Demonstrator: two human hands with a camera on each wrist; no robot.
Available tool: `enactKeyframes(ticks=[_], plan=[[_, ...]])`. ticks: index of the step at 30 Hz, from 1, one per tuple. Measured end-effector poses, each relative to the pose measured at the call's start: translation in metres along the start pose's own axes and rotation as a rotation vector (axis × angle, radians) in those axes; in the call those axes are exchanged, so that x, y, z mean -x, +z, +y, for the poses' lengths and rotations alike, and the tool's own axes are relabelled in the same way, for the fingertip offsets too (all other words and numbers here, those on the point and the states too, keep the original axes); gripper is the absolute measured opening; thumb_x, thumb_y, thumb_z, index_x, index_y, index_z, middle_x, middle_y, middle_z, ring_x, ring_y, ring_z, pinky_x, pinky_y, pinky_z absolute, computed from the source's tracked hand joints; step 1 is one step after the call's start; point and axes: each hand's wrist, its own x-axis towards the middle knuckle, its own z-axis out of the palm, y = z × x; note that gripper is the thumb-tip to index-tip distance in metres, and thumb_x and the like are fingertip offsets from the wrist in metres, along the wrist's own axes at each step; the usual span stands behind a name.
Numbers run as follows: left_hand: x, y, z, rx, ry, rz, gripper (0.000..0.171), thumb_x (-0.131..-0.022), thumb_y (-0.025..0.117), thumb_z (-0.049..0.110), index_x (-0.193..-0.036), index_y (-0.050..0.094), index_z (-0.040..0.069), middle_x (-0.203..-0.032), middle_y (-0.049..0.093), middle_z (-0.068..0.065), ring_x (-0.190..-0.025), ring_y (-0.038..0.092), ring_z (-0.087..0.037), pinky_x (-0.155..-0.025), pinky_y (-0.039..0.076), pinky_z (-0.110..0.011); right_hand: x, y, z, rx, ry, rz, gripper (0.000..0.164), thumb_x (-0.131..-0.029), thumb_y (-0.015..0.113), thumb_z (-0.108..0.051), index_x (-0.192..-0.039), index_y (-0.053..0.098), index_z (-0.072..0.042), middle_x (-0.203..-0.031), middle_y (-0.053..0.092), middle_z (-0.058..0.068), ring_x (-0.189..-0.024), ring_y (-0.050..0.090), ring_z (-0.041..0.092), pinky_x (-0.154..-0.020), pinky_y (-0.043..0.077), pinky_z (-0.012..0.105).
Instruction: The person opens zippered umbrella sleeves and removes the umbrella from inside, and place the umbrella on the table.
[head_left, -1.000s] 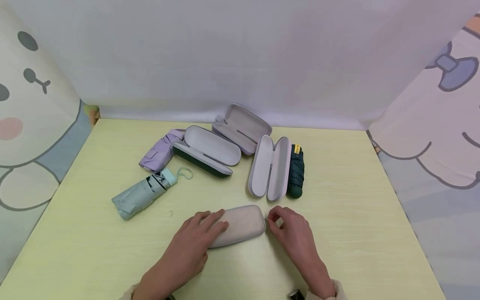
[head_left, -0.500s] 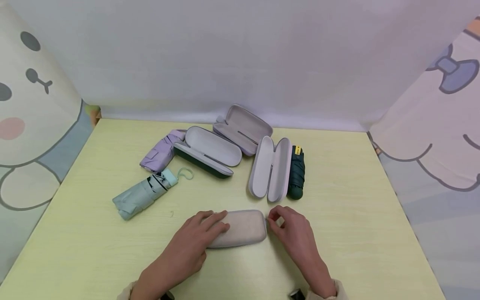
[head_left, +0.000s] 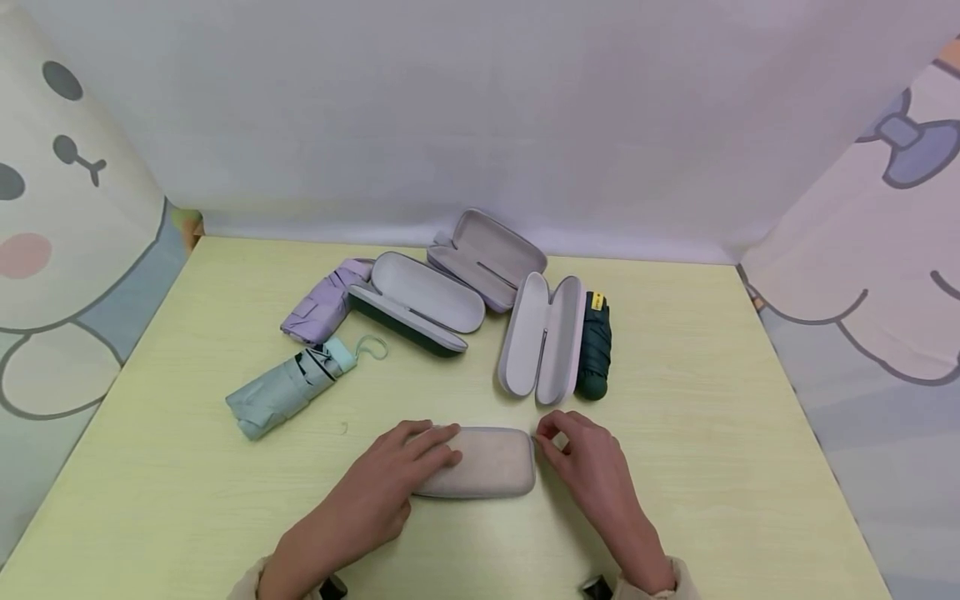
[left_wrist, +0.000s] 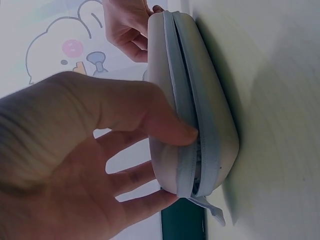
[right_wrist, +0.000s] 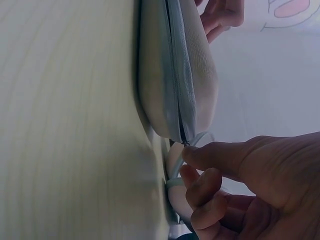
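A beige zippered glasses case (head_left: 491, 463) lies on the table in front of me, its long side level in the head view. My left hand (head_left: 393, 462) holds its left part, fingers over the lid and thumb against the zip side. In the left wrist view the grey zip (left_wrist: 192, 100) gapes slightly, and a fabric tab (left_wrist: 212, 210) sticks out at one end. At the case's right end my right hand (head_left: 588, 462) pinches the zipper pull (right_wrist: 187, 145) between thumb and index finger. The zip tape narrows to that pull in the right wrist view.
Behind the case lie three hard glasses cases with lids raised: a dark green one (head_left: 420, 296), a lilac one (head_left: 487, 258) and a pale one (head_left: 542, 337). Folded umbrellas lie around them: light green (head_left: 288, 392), purple (head_left: 322, 304) and dark green (head_left: 594, 350).
The beige case has turned slightly, its right end swinging toward me so that it lies level. My right hand stays at that end, my left hand on the lid.
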Motion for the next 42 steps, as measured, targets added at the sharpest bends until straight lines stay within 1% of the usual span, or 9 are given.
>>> enactKeyframes(ticks=[7,13,16,21,24,28,32,38,42], plan=[[-0.001,0.000,-0.003,0.048,0.005,-0.005,0.079,-0.067,0.061,-0.025,-0.130,0.067,0.023,-0.155,0.055,0.003,-0.137,0.054,-0.027,-0.109,0.050,-0.047,0.000,-0.001,-0.001,0.015,-0.013,-0.011,0.018,-0.085,0.085,-0.011,-0.089,0.072,-0.022,-0.086,0.071,-0.008,-0.064,0.055,0.003,-0.061,0.046,0.022],[-0.001,0.001,-0.007,0.057,0.060,0.030,0.080,-0.066,0.056,-0.027,-0.128,0.067,0.022,-0.154,0.056,0.004,-0.135,0.054,-0.023,-0.106,0.052,-0.045,-0.001,-0.002,-0.001,0.015,-0.024,-0.033,0.019,-0.085,0.086,-0.011,-0.089,0.072,-0.023,-0.086,0.071,-0.008,-0.064,0.054,0.003,-0.060,0.045,0.021],[-0.001,0.001,-0.008,0.070,0.075,0.045,0.082,-0.066,0.053,-0.028,-0.129,0.068,0.022,-0.153,0.056,0.004,-0.133,0.054,-0.022,-0.104,0.053,-0.043,-0.001,-0.003,0.000,0.008,-0.030,-0.048,0.020,-0.085,0.086,-0.011,-0.088,0.071,-0.025,-0.085,0.070,-0.009,-0.062,0.053,0.002,-0.059,0.044,0.020],[-0.001,0.002,-0.009,0.094,0.077,0.058,0.083,-0.067,0.050,-0.029,-0.131,0.069,0.021,-0.154,0.056,0.004,-0.130,0.051,-0.020,-0.098,0.056,-0.039,-0.003,-0.004,0.000,0.013,-0.038,-0.065,0.020,-0.086,0.085,-0.012,-0.088,0.071,-0.025,-0.084,0.069,-0.010,-0.062,0.051,0.001,-0.058,0.043,0.020],[0.000,0.002,-0.009,0.095,0.078,0.057,0.083,-0.067,0.052,-0.029,-0.131,0.069,0.021,-0.154,0.055,0.004,-0.132,0.050,-0.019,-0.099,0.056,-0.037,-0.005,-0.004,0.000,0.017,-0.041,-0.075,0.020,-0.087,0.085,-0.012,-0.088,0.070,-0.026,-0.084,0.069,-0.011,-0.063,0.051,0.001,-0.058,0.043,0.020],[0.001,0.001,-0.010,0.114,0.079,0.052,0.083,-0.067,0.054,-0.028,-0.131,0.069,0.022,-0.154,0.054,0.004,-0.132,0.050,-0.017,-0.102,0.054,-0.038,-0.008,-0.004,-0.001,0.022,-0.057,-0.078,0.020,-0.086,0.085,-0.012,-0.088,0.070,-0.025,-0.084,0.070,-0.011,-0.063,0.051,0.001,-0.059,0.043,0.020],[0.002,0.000,-0.012,0.132,0.089,0.055,0.082,-0.068,0.052,-0.028,-0.131,0.069,0.021,-0.152,0.055,0.005,-0.130,0.050,-0.016,-0.102,0.053,-0.038,-0.012,-0.004,-0.002,0.020,-0.076,-0.086,0.020,-0.086,0.085,-0.012,-0.088,0.071,-0.025,-0.083,0.070,-0.012,-0.065,0.053,0.001,-0.060,0.045,0.020],[0.001,0.001,-0.017,0.165,0.141,0.075,0.082,-0.067,0.048,-0.029,-0.130,0.071,0.019,-0.150,0.058,0.002,-0.131,0.051,-0.019,-0.102,0.053,-0.042,-0.016,-0.004,-0.005,0.022,-0.094,-0.116,0.019,-0.086,0.085,-0.012,-0.086,0.071,-0.025,-0.081,0.069,-0.013,-0.066,0.055,0.001,-0.062,0.047,0.020],[0.001,0.002,-0.018,0.176,0.157,0.086,0.083,-0.066,0.046,-0.030,-0.128,0.072,0.019,-0.148,0.059,0.002,-0.131,0.051,-0.020,-0.103,0.052,-0.043,-0.018,-0.005,-0.005,0.008,-0.120,-0.135,0.018,-0.086,0.086,-0.014,-0.085,0.072,-0.026,-0.080,0.067,-0.013,-0.066,0.055,0.001,-0.061,0.047,0.020]])
